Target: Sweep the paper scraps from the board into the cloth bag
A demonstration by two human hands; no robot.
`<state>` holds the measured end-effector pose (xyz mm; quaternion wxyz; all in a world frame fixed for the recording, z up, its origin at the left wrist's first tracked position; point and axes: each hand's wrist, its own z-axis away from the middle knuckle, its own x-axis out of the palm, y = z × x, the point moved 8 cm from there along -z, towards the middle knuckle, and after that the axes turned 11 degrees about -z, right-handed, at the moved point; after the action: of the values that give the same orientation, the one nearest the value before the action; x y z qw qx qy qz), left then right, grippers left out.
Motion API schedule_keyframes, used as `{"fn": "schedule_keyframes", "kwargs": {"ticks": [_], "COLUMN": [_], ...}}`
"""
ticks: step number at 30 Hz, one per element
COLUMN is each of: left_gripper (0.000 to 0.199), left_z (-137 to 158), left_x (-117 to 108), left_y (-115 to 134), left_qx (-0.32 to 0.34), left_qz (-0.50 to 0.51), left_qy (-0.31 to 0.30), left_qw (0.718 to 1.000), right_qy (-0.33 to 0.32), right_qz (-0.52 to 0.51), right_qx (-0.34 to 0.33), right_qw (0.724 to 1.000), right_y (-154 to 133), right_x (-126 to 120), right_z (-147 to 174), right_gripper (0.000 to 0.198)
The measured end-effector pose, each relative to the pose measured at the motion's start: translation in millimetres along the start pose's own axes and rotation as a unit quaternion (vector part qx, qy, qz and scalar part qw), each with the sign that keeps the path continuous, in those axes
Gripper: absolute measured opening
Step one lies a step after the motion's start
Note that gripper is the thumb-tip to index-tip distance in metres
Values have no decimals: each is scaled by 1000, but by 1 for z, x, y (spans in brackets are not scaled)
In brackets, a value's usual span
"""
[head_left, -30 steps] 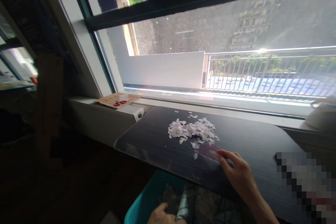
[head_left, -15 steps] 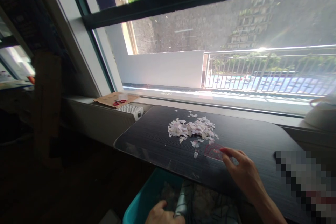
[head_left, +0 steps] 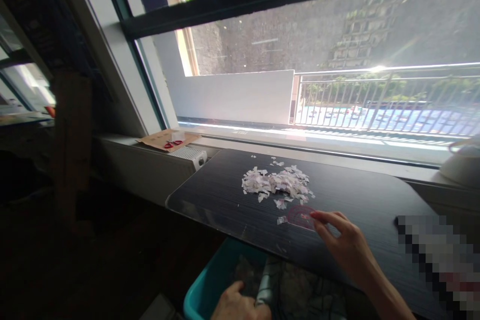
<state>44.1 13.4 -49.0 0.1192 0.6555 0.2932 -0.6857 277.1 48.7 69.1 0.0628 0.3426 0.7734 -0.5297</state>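
Note:
My right hand [head_left: 347, 240] reaches over the dark table, pinching the right end of a clear protractor [head_left: 298, 217] with red markings. The protractor lies low over the tabletop, its left end at a small paper scrap [head_left: 282, 220]. Just beyond it is a loose heap of torn white paper scraps [head_left: 279, 182]. Below the table's front edge, my left hand [head_left: 242, 305] is closed at the near rim of a teal plastic bin [head_left: 200, 287]. Part of its grip is cut off by the bottom of the picture.
The dark table [head_left: 210, 200] stands against a bright window sill. Red-handled scissors [head_left: 173, 144] lie on brown paper [head_left: 150, 141] over a white radiator cover at the left. A blurred-out object [head_left: 438, 260] lies at the table's right side. A pale rounded object [head_left: 461, 162] sits on the sill.
My right hand has moved slightly left with the protractor, and the small scrap at its left end is now turned. My left hand keeps its place at the bin; the view shifted a little.

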Motion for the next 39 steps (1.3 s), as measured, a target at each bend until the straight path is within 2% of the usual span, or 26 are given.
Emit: {"fn": "schedule_keyframes", "kwargs": {"ticks": [2,6,8,13,17,20,24,29,33,35,37,39], "left_gripper": [28,34,32,24,26,24,24,23,20,18,15,11], "left_z": [-3,-10,-11,-7,-6,-7,-11,-14,-18,-20,-21,-21], "left_x": [1,9,5,-13,-8,-2,-4,-7,-14,-16,-18,-24], "left_y": [3,8,7,1,2,6,10,15,16,17,19,18], "left_qx": [3,9,8,5,8,16,27,33,34,41,49,48], "left_qz": [1,12,18,24,17,4,9,26,42,36,31,32], "left_qy": [1,-67,-79,-56,-43,-32,-37,-69,-64,-89,-121,-127], "left_qw": [1000,998,997,998,999,999,999,997,996,995,991,990], "right_qy": [1,-30,-33,-2,9,16,15,-40,5,-12,-58,-89], "right_qz": [-7,-14,-17,4,18,18,26,-28,-7,-13,-41,-67], "right_qx": [-8,-21,-32,-26,-7,-20,-31,-34,-23,-24,-36,-46], "right_qw": [1000,999,999,1000,1000,1000,999,998,1000,1000,997,993], "right_y": [-3,-10,-13,-10,-4,-2,-3,-9,-4,-5,-10,-15], "right_x": [4,26,30,18,7,3,8,25,18,22,30,37], "right_z": [2,1,0,1,3,3,9,21,20,21,24,27], "right_gripper": [26,24,25,25,26,27,26,25,24,24,23,23]}}
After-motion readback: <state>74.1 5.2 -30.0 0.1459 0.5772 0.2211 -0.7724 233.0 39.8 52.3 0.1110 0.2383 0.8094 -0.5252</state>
